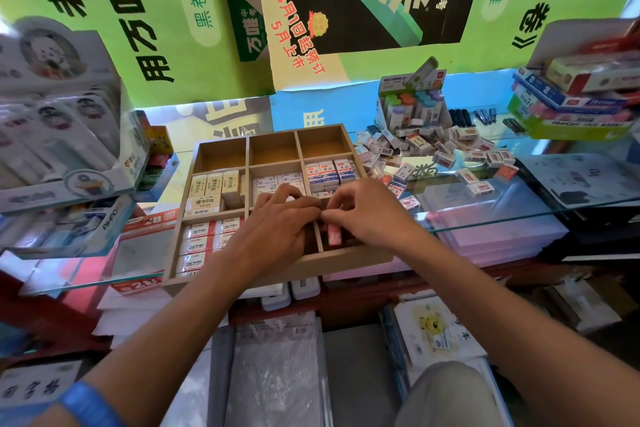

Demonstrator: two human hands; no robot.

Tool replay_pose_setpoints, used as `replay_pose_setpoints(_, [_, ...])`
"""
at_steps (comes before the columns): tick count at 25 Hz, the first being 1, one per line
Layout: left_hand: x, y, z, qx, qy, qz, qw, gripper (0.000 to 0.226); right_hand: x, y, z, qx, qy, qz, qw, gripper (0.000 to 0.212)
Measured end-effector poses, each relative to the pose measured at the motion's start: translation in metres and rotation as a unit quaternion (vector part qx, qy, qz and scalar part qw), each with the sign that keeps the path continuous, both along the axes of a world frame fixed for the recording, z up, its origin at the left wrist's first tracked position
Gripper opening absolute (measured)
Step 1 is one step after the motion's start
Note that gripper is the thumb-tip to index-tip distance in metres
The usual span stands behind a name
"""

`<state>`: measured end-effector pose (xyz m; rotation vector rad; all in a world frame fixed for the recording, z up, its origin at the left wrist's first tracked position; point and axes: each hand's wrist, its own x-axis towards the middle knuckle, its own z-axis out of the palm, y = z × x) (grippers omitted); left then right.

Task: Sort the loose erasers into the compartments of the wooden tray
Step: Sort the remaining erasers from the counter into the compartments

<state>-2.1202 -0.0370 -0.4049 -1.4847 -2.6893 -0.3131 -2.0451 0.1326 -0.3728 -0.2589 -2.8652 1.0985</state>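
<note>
Erasers [446, 151] still lie in a loose heap on the glass counter [519, 208], well beyond our right hand [360, 210] and off to its outer side, so we judge the sorting to be somewhere past the middle but far from finished. The wooden tray [242, 272] sits under both our hands. Its three compartments farthest from our hands are bare wood. The row nearer to us holds cream-sleeved erasers [214, 189] beyond our left hand [277, 225], white ones straight ahead of our knuckles, and blue-and-white erasers [332, 172] just beyond our right fingers. Outward of our left hand, a compartment is packed with white erasers marked "2B" [199, 246].

Our hands meet over the near compartments. Our right hand's fingers are curled, and a pink-sleeved eraser [334, 234] sits just beneath them in the nearest right-hand compartment; we cannot tell whether they pinch it or have let go. Our left hand's fingers bend down into the tray, and what they hold, if anything, is hidden.

Readable writing: "2B" on the white sleeves and on a red box [149, 224] beyond our left wrist, "AIHAO" on a blister pack [110, 224] farther out, and "4月1日起预订 5月上市" in red on the poster [301, 35] above.
</note>
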Motion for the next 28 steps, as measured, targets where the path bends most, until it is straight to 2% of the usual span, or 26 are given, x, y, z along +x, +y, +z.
replay_pose_setpoints(4, [0.001, 0.000, 0.002, -0.011, -0.004, 0.011, 1.000, 0.055, -0.008, 0.009, 0.008, -0.060, -0.075, 0.008, 0.995, 0.012])
replay_pose_setpoints(7, [0.001, -0.001, 0.003, -0.021, 0.008, 0.027, 0.999, 0.063, -0.006, 0.007, 0.002, -0.023, -0.114, 0.048, 0.992, 0.015])
replay_pose_setpoints(11, [0.002, 0.001, 0.004, -0.042, 0.004, 0.037, 0.998, 0.060, -0.005, 0.008, 0.009, -0.024, -0.144, 0.069, 0.987, 0.017])
replay_pose_setpoints(17, [0.002, 0.001, 0.004, -0.049, -0.003, 0.048, 0.998, 0.058, -0.011, 0.002, 0.011, -0.064, -0.183, 0.046, 0.980, 0.003])
replay_pose_setpoints(21, [0.001, 0.000, 0.002, -0.050, -0.010, 0.045, 0.998, 0.057, -0.009, -0.013, 0.003, 0.081, -0.121, 0.066, 0.987, 0.011])
replay_pose_setpoints(23, [0.001, 0.000, 0.002, -0.049, -0.013, 0.047, 0.998, 0.056, -0.007, -0.010, 0.005, 0.067, -0.120, 0.083, 0.987, 0.011])
replay_pose_setpoints(26, [0.002, 0.001, 0.002, -0.045, -0.016, 0.053, 0.997, 0.056, -0.004, 0.003, 0.014, -0.007, -0.201, 0.114, 0.973, 0.013])
replay_pose_setpoints(28, [0.001, 0.001, 0.002, -0.044, -0.018, 0.056, 0.997, 0.057, -0.007, 0.002, 0.014, 0.022, -0.217, 0.115, 0.969, 0.015])
